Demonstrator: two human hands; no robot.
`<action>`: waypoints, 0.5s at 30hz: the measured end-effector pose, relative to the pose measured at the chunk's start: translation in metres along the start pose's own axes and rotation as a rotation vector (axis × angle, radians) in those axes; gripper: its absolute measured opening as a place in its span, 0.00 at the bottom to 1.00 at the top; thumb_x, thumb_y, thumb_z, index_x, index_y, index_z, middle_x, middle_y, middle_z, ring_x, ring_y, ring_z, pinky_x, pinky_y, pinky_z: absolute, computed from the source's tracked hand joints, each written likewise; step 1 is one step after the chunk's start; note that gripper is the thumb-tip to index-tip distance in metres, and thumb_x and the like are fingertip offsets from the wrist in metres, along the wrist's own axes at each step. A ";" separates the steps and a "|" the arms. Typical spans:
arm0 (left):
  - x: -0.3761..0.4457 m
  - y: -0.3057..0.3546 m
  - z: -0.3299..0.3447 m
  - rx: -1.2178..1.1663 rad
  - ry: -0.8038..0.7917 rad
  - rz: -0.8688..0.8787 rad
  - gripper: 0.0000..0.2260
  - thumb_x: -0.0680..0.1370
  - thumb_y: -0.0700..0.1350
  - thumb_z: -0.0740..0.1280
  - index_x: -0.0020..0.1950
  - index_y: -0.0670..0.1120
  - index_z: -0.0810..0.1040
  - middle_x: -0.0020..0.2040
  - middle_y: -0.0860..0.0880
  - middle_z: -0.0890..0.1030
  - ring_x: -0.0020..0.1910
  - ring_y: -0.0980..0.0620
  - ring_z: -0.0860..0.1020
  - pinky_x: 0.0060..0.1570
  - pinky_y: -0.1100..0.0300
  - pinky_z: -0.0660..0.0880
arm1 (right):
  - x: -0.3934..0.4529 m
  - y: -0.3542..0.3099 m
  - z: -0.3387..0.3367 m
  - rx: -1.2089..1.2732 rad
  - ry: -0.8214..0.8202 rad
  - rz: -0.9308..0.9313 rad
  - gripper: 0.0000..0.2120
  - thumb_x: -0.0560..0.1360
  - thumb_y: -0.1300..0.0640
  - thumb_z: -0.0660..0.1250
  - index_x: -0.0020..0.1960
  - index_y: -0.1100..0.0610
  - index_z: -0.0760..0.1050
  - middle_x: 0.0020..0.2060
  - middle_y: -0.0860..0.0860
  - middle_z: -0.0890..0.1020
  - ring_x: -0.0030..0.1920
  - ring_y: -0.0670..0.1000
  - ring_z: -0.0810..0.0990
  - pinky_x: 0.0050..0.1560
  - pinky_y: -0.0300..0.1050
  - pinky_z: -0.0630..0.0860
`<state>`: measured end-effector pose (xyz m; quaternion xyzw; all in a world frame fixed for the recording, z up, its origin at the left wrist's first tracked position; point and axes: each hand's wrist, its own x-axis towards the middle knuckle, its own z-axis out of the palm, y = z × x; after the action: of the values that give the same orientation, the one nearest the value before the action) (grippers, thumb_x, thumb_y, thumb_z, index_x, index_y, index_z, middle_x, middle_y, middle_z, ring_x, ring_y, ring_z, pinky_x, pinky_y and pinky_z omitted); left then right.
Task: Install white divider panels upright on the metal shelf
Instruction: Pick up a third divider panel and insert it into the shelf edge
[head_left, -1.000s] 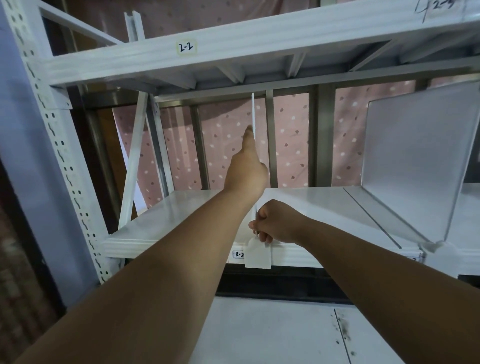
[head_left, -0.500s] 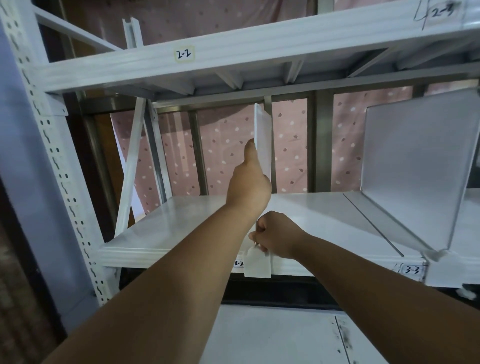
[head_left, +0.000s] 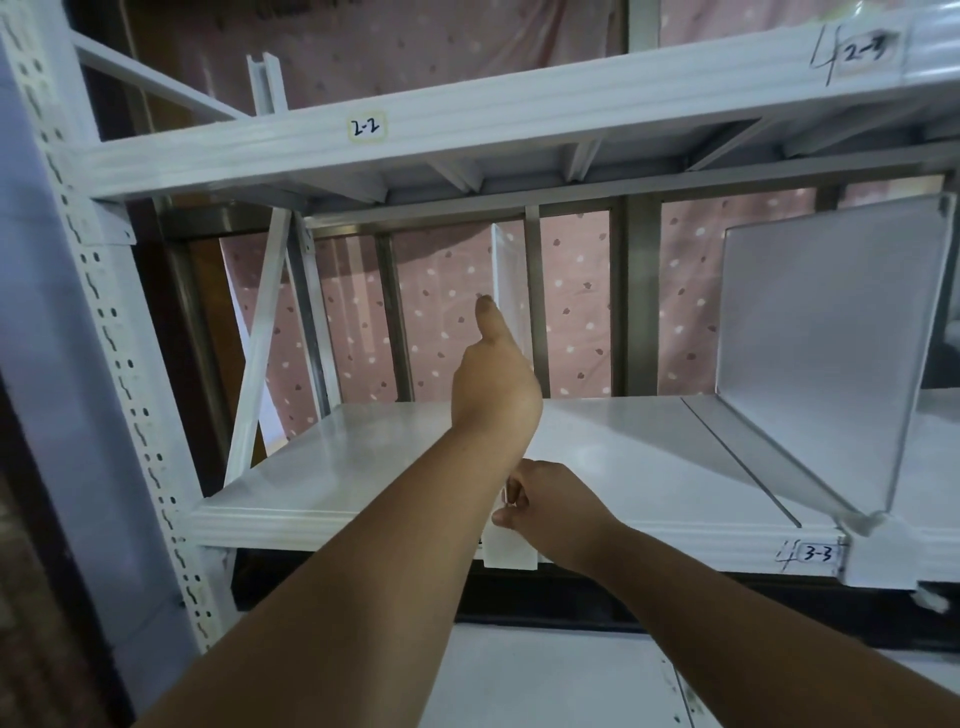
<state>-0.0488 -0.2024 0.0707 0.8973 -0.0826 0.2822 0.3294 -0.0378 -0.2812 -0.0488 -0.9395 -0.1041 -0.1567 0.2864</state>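
A white divider panel (head_left: 510, 275) stands upright near the middle of the white metal shelf (head_left: 363, 467), seen almost edge-on. My left hand (head_left: 493, 384) grips its upper part, thumb pointing up along the left face. My right hand (head_left: 550, 499) pinches the panel's lower front edge at the shelf lip, just above the panel's white front tab (head_left: 511, 551), which hangs over the lip. A second divider panel (head_left: 826, 343) stands upright on the right part of the shelf.
An upper shelf beam (head_left: 467, 119) labelled 2-2 runs overhead. The perforated upright post (head_left: 104, 338) is at left, with a diagonal brace (head_left: 257, 353) behind. A label 3-3 (head_left: 818, 553) marks the shelf lip at right. Pink dotted fabric hangs behind.
The held panel has turned slightly, from fully edge-on to showing a narrow strip of its right face. Both hands keep their hold; the view shifted a little downward.
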 end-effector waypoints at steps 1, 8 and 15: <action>-0.001 0.000 0.000 0.004 0.002 0.005 0.39 0.79 0.32 0.63 0.81 0.48 0.44 0.46 0.42 0.79 0.33 0.52 0.75 0.27 0.62 0.67 | 0.000 0.000 0.000 0.007 0.002 0.006 0.10 0.73 0.51 0.73 0.45 0.56 0.75 0.39 0.50 0.81 0.39 0.50 0.79 0.43 0.45 0.77; -0.003 0.003 0.001 0.049 -0.005 0.001 0.39 0.79 0.34 0.65 0.81 0.48 0.44 0.45 0.44 0.77 0.34 0.52 0.74 0.30 0.61 0.69 | 0.001 0.002 0.002 0.057 0.015 0.036 0.10 0.72 0.51 0.73 0.42 0.55 0.76 0.37 0.50 0.80 0.37 0.49 0.79 0.38 0.42 0.75; -0.009 0.006 0.002 0.101 0.001 -0.024 0.41 0.79 0.36 0.65 0.81 0.46 0.39 0.46 0.44 0.77 0.36 0.52 0.74 0.34 0.60 0.71 | -0.002 0.000 0.000 0.065 -0.005 0.026 0.13 0.73 0.54 0.70 0.33 0.53 0.69 0.32 0.48 0.75 0.33 0.49 0.74 0.39 0.47 0.75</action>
<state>-0.0576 -0.2082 0.0677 0.9135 -0.0572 0.2825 0.2872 -0.0395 -0.2815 -0.0499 -0.9314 -0.0974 -0.1470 0.3184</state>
